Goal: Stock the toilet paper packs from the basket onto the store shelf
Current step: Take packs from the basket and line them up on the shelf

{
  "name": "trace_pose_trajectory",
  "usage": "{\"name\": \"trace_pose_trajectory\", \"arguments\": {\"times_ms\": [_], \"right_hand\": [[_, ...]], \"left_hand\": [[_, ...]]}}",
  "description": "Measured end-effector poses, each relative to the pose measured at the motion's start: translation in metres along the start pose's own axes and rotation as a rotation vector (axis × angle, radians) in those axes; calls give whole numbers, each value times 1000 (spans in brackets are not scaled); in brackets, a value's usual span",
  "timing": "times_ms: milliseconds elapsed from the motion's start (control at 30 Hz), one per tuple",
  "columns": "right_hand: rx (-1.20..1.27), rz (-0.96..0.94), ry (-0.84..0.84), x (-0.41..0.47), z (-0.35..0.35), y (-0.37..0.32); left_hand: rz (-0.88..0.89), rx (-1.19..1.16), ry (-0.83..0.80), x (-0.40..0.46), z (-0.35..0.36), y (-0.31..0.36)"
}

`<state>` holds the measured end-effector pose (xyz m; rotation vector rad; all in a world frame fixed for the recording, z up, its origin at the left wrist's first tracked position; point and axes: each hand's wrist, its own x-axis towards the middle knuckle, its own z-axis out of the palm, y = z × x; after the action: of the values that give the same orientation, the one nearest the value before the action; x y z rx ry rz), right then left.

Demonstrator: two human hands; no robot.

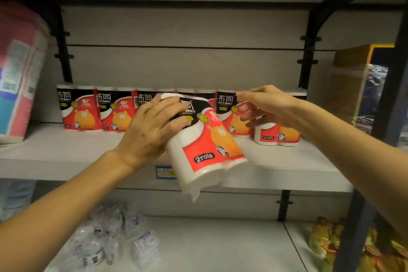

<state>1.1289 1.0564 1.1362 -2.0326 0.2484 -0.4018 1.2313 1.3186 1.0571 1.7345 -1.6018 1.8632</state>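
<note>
Item one, the held pack (pixel 207 143): I see a two-roll toilet paper pack in glossy plastic wrap, white with a red, black and orange printed panel and a "2 rolls" label; two rounded cylinders side by side, loose crinkled film at the lower end. It is tilted, top toward the shelf, bottom hanging out past the shelf's front edge

Item two, left hand (pixel 154 126): fingers curled over the upper left of the held pack, gripping it from the side and top

Item three, right hand (pixel 265 106): fingers loosely spread and slightly bent, reaching to a shelved pack (pixel 231 115) just right of the held one; fingertips appear to touch its wrap, though I cannot tell whether they grip it

Item four, shelf (pixel 66 150): flat pale board on black metal brackets. A row of matching packs (pixel 99 110) stands upright along its back, with one more pack (pixel 277 136) set forward at the right end

Item five, surroundings: a large pink and blue soft pack (pixel 19 73) at the left; a film-wrapped box (pixel 362 81) at the right; on the lower shelf (pixel 220 245), clear plastic-wrapped small goods (pixel 114 238) at left and yellowish packets (pixel 344 247) at right; a blue price tag (pixel 164 172) on the shelf's front edge
</note>
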Motion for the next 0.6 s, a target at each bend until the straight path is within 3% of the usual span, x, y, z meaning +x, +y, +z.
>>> {"name": "trace_pose_trajectory", "arguments": {"times_ms": [267,467,600], "right_hand": [[-131,57,-385,-36,58,-17],[-65,119,-632,-54,85,-25],[35,95,-538,-56,105,-28]], "left_hand": [[55,64,190,-29,-24,-18],[25,121,268,-45,-38,-39],[36,96,266,-52,-40,-48]]}}
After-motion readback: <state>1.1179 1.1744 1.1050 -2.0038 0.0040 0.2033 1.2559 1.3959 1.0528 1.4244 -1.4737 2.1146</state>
